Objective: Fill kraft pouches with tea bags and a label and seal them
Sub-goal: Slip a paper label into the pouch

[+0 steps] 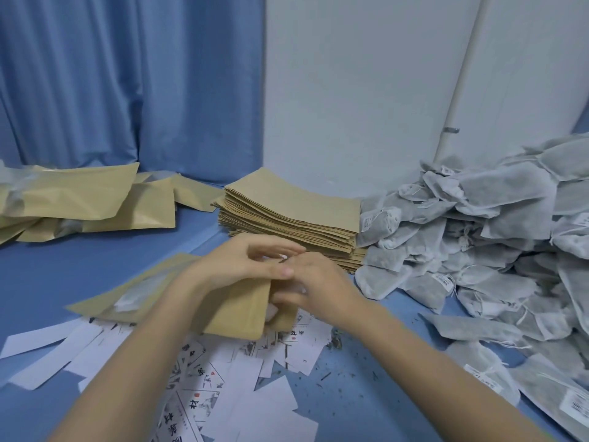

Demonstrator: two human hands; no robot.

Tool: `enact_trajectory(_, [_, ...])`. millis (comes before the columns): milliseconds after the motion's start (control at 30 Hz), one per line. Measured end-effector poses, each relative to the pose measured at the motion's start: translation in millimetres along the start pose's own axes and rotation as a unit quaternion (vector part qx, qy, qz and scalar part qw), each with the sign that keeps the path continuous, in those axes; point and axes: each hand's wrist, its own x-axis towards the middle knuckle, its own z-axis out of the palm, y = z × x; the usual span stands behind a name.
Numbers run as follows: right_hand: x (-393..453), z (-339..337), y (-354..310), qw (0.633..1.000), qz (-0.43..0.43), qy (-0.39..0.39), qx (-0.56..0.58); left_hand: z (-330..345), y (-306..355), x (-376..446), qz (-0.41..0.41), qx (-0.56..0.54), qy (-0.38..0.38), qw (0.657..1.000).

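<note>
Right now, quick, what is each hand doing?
Left hand: holds the kraft pouch at its mouth.
Right hand: fingers at the pouch mouth; grip cannot be told.

I see tan kraft pouches [288,212], pale grey tea bags [497,224], white labels [204,378] with black print and red marks, blue table cover [79,269], blue curtain [127,81].
</note>
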Motion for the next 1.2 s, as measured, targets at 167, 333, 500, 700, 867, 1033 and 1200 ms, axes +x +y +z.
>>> enact_trajectory(167, [5, 27, -6, 0.997, 0.037, 0.046, -0.048, -1, 1, -11, 0.009, -0.01, 0.052, 0.999])
enact_trajectory(333, [21, 30, -19, 0.987, 0.109, 0.074, 0.089, -5, 13, -17, 0.013, 0.008, 0.095, 0.995])
enact_trajectory(500, [41, 25, -26, 0.977, 0.171, 0.067, 0.109, 6, 26, -13, 0.024, 0.061, 0.08, 0.995])
enact_trajectory(700, [45, 2, -27, 0.968, 0.128, 0.129, 0.174, -9, 55, -17, 0.073, 0.073, 0.1, 0.99])
enact_trajectory(867, [59, -33, -26, 0.947, 0.131, 0.168, 0.24, -21, 68, -31, 0.07, 0.143, 0.085, 0.984])
enact_trajectory(1033, [59, -66, -27, 0.936, 0.126, 0.207, 0.254, -24, 73, -26, 0.136, 0.233, 0.207, 0.94])
enact_trajectory(1200, [47, -123, -18, 0.966, 0.091, 0.151, 0.189, -21, 93, -10, 0.159, 0.245, 0.26, 0.92])
